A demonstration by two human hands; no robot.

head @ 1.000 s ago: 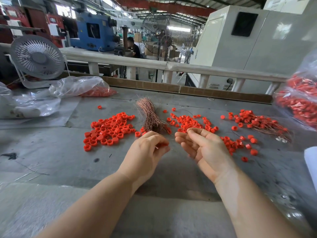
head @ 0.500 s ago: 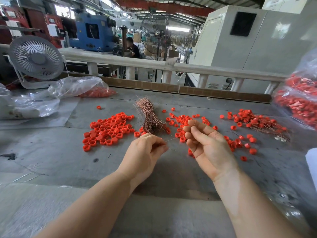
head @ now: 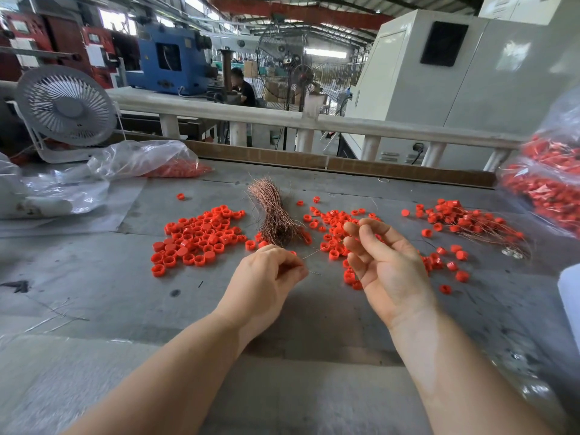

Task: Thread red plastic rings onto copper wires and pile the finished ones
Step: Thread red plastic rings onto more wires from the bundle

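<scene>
A thin copper wire point(head: 323, 250) stretches between my two hands above the grey table point(head: 94, 293). My left hand point(head: 266, 281) is curled and pinches its near end; a red ring shows faintly at its fingertips. My right hand point(head: 383, 259) pinches the far end between thumb and forefinger, palm facing me. A bundle of copper wires point(head: 273, 211) lies behind my left hand. Loose red rings point(head: 197, 237) are heaped to the left, more red rings point(head: 332, 224) lie behind my right hand. Finished ringed wires point(head: 467, 224) are piled at the right.
A clear bag of red rings point(head: 147, 161) and a small white fan point(head: 66, 108) sit at the back left. Bags of red parts point(head: 546, 183) hang at the right edge. A low rail point(head: 314, 120) borders the table's far side. A person sits in the distance.
My right hand has lifted and drawn away to the right, pulling the wire out between the hands. My left hand has stayed nearly where it was.
</scene>
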